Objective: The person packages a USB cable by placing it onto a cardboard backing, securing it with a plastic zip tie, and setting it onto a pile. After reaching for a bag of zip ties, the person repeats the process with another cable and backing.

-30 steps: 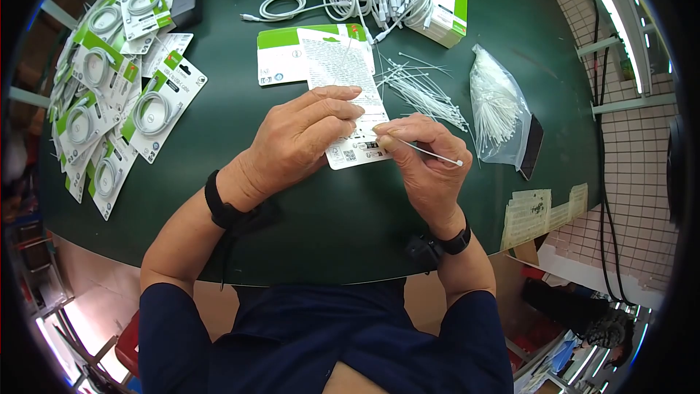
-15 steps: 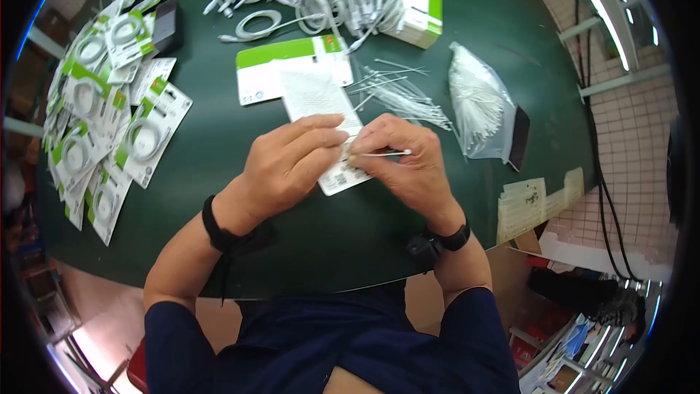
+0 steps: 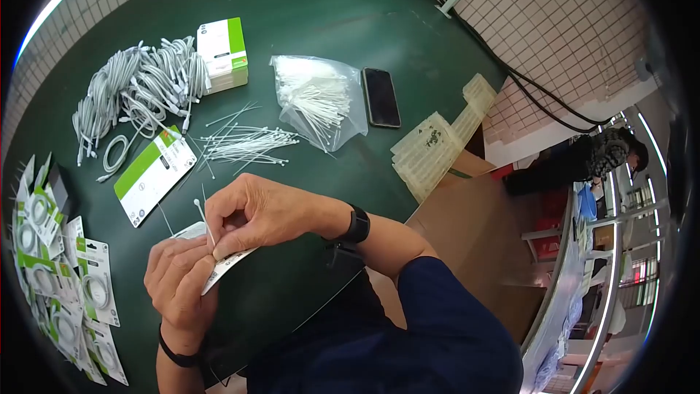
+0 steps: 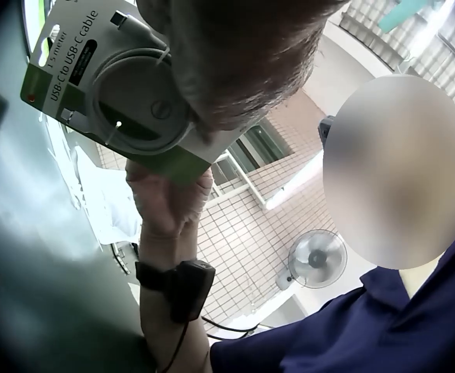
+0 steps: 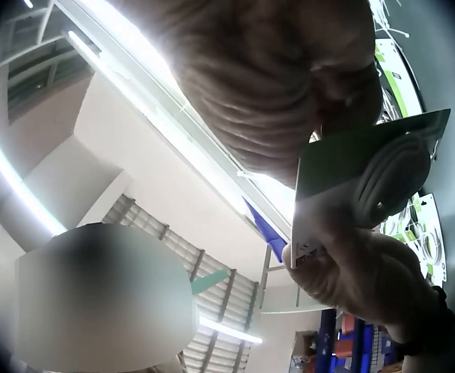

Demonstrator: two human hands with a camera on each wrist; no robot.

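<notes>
My left hand [image 3: 179, 281] grips a bent cardboard cable card [image 3: 224, 268], partly hidden by the fingers. On the card's front in the left wrist view, a coiled white USB-C cable [image 4: 95, 101] lies against green and white print. A thin white cable tie [image 3: 205, 220] is pinched between thumb and fingers of my right hand [image 3: 257, 213], at the card's back. In the left wrist view, a small white tip [image 4: 119, 124] pokes out of the card's front inside the coil. Loose cable ties [image 3: 251, 146] lie beyond the hands.
Packed cable cards [image 3: 95, 288] pile up at left. Coiled cables [image 3: 120, 87] and a card stack [image 3: 222, 55] stand at the back. Another card [image 3: 155, 175] lies flat near the hands. A bag of ties [image 3: 317, 98], a phone [image 3: 381, 98] and taped sheets [image 3: 430, 149] lie to the right.
The head view has swung to the right. The card is now tipped up and bent between the hands; earlier it lay flatter, back upward. The tie now stands steeply instead of pointing right.
</notes>
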